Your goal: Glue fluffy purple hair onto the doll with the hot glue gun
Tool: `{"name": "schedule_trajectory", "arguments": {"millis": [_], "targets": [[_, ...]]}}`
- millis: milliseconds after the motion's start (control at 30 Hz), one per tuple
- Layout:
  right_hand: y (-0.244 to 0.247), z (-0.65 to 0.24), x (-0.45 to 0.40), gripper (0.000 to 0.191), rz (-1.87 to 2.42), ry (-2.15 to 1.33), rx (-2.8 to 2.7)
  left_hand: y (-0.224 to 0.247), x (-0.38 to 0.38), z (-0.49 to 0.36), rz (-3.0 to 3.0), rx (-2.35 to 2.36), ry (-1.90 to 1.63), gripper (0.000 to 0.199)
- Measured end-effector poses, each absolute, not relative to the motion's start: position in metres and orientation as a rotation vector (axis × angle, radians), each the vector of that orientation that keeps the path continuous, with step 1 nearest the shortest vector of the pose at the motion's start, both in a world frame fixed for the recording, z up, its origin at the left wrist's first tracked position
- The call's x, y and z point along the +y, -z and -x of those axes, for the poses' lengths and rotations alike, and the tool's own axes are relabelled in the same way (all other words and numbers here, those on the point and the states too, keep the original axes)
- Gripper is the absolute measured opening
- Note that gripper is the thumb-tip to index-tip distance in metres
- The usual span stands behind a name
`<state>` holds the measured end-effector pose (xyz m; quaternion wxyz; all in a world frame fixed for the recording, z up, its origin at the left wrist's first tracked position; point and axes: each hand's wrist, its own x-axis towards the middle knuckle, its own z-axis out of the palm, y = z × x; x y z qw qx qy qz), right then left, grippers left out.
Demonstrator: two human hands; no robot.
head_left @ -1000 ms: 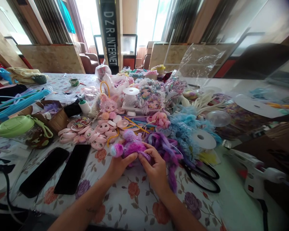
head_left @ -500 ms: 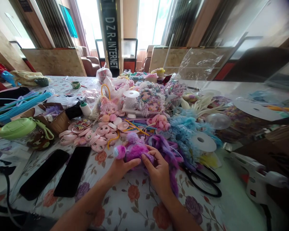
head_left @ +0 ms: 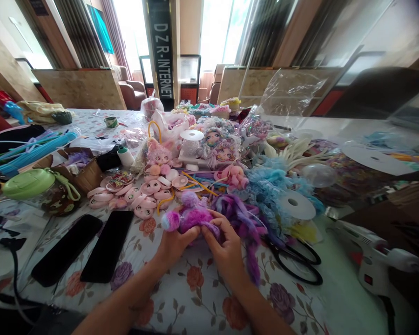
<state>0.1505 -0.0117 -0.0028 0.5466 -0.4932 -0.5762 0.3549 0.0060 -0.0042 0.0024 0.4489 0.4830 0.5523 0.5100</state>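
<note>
Both hands hold a fuzzy purple-pink bundle (head_left: pixel 194 218) above the flowered tablecloth; it looks like fluffy pipe-cleaner work with a pompom (head_left: pixel 170 220) at its left end. My left hand (head_left: pixel 174 246) grips it from the left, thumb pressed on its lower edge. On the right side, my right hand (head_left: pixel 223 239) pinches a purple strip of it between thumb and fingers. Just beyond that hand lies a loose purple fluffy strand (head_left: pixel 246 225), trailing down the cloth. Fingers hide part of the bundle's underside.
Black-handled scissors (head_left: pixel 296 263) and a white glue gun (head_left: pixel 370 251) lie to the right. Two black phones (head_left: pixel 106 246) rest at left. Doll faces (head_left: pixel 145 204), blue lace (head_left: pixel 268 186), a white spool (head_left: pixel 296 204) and a green-lidded jar (head_left: pixel 31 184) surround the work spot.
Both hands have shifted slightly left with the purple bundle. The right fingers have drawn a little closer to the left thumb.
</note>
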Motion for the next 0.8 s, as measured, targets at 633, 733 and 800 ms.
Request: {"name": "schedule_trajectory", "arguments": {"millis": [633,733,800], "targets": [[0.002,-0.155,-0.011,0.026,1.209,-0.892,-1.256,0.005,-0.002,-0.006,-0.881,1.045,-1.216,0.05],[0.002,-0.154,-0.012,0.024,1.141,-0.927,-1.214,0.007,-0.002,-0.007,-0.709,0.991,-1.195,0.055],[0.002,-0.154,-0.014,0.033,1.117,-0.939,-1.22,0.006,-0.003,-0.007,-0.655,0.934,-1.143,0.06]]}}
